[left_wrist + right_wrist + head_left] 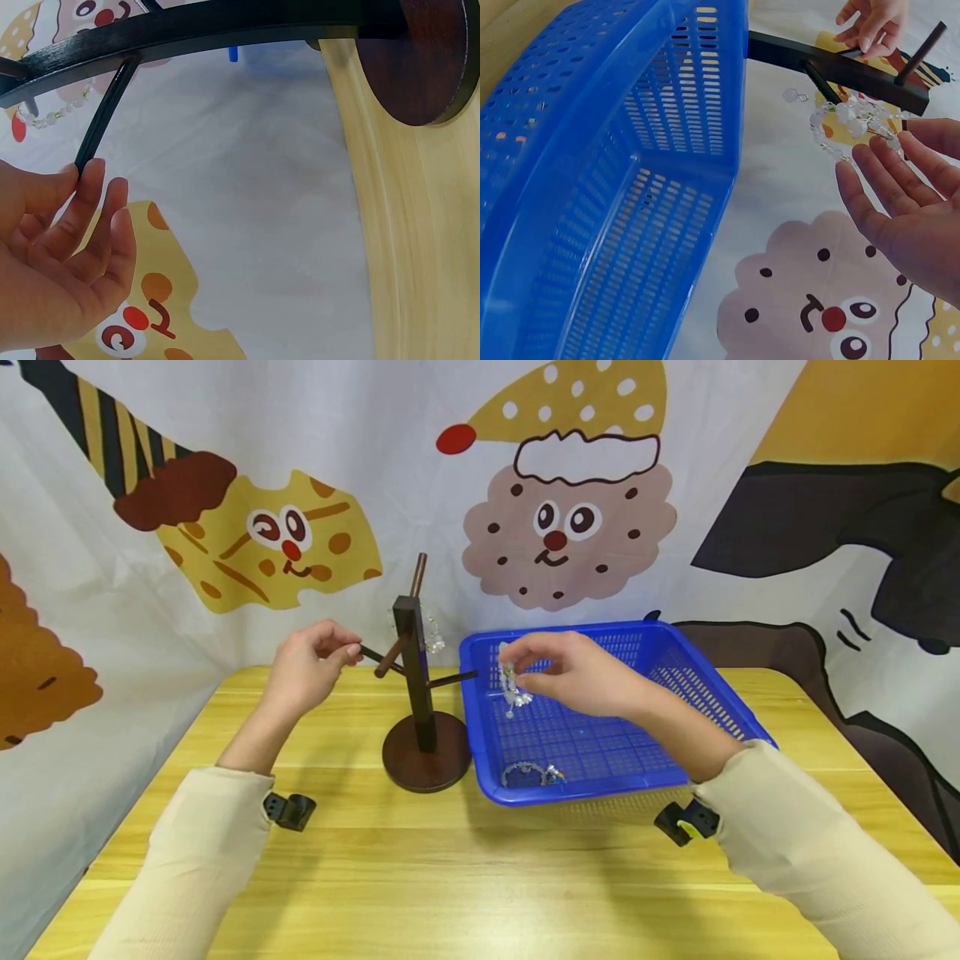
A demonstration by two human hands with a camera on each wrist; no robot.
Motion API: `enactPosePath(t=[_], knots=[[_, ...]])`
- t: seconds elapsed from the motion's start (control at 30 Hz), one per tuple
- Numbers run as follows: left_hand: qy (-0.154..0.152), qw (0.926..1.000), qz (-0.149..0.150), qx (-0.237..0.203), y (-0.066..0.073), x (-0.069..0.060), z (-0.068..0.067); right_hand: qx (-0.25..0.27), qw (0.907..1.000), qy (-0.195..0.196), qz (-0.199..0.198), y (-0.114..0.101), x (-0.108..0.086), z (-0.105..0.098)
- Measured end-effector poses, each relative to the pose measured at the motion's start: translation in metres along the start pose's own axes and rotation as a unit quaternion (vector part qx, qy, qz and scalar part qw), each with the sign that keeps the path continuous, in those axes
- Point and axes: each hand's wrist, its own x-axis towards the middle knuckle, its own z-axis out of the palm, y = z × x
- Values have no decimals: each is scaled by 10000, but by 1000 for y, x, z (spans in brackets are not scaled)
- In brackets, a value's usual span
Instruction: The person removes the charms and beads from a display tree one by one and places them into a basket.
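Observation:
A dark wooden jewelry stand point(420, 693) with a round base and several pegs stands on the table. My left hand point(307, 664) pinches the tip of its left peg point(105, 112) between thumb and fingers. My right hand point(573, 672) pinches a clear beaded bracelet point(512, 689), which dangles over the basket's left part, near the tip of the stand's right peg point(453, 678). In the right wrist view, the bracelet point(829, 131) overlaps the peg; I cannot tell whether they touch. Another beaded bracelet point(433, 633) hangs at the back of the stand.
A blue plastic basket point(637, 792) stands right of the stand, close to its base. Inside its near left corner lies another beaded bracelet point(528, 770). Behind the wooden table point(420, 877) hangs a white cloth point(412, 460) printed with cartoon figures.

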Motion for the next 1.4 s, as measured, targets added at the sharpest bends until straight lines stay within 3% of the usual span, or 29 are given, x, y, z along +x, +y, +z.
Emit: enactPosePath(t=[0.73, 1.4], knots=[[18, 10000, -16, -21, -2, 0, 0, -306, 9983, 79, 493, 25, -49, -29], [25, 10000, 39, -45, -1, 0, 1, 59, 9989, -262, 385, 64, -75, -3]])
